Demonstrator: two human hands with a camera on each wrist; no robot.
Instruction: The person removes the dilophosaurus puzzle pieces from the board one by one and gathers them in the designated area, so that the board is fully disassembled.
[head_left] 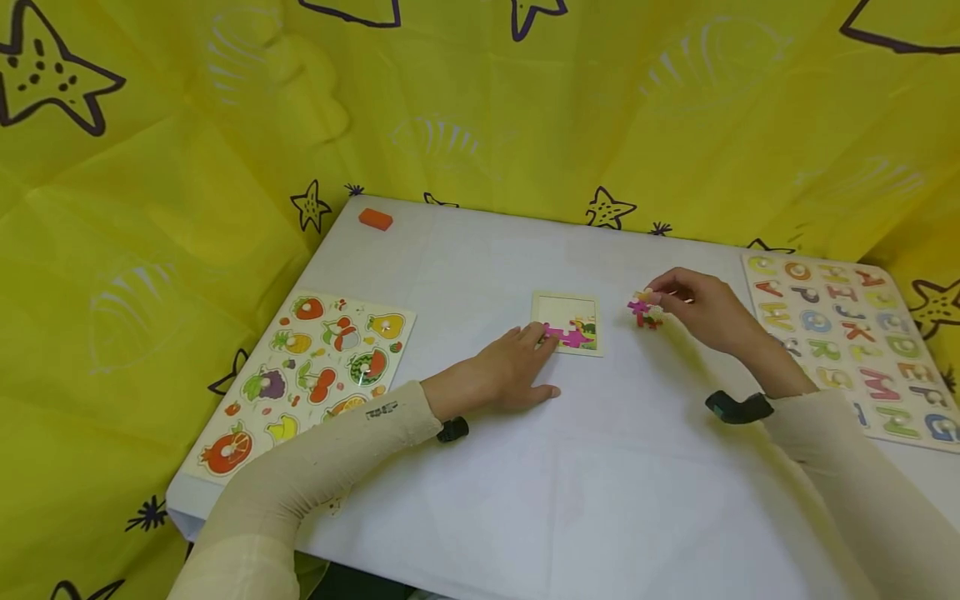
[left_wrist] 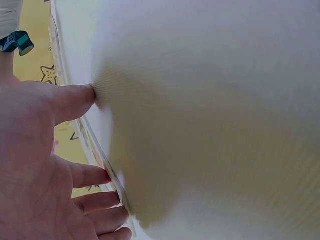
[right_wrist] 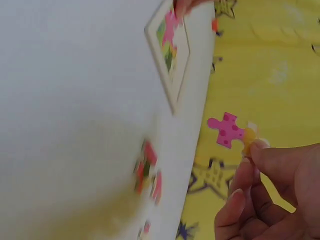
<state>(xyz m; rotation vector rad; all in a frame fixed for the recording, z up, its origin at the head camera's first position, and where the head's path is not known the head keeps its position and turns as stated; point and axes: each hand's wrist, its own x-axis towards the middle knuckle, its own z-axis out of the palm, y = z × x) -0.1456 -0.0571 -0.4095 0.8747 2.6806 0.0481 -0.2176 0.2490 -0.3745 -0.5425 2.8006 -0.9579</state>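
A small square puzzle board [head_left: 558, 308] lies mid-table, its near part filled with pink and green jigsaw pieces [head_left: 573, 337] and its far part bare. My left hand [head_left: 517, 367] rests at the board's near left corner with fingers extended and thumb spread out to the side. Between thumb and fingertips, my right hand [head_left: 708, 312] pinches a pink jigsaw piece [right_wrist: 227, 130] with darker dots and a yellow-orange end, held up right of the board. Several loose jigsaw pieces [right_wrist: 145, 167] lie on the table below it, blurred in the right wrist view.
On the left lies a fruit puzzle board [head_left: 341, 325], partly under the left sleeve. An alphabet board [head_left: 855, 333] lies at the right, beyond the right forearm. An orange block [head_left: 376, 219] sits near the far left corner. Yellow patterned cloth [head_left: 480, 108] hangs behind the table.
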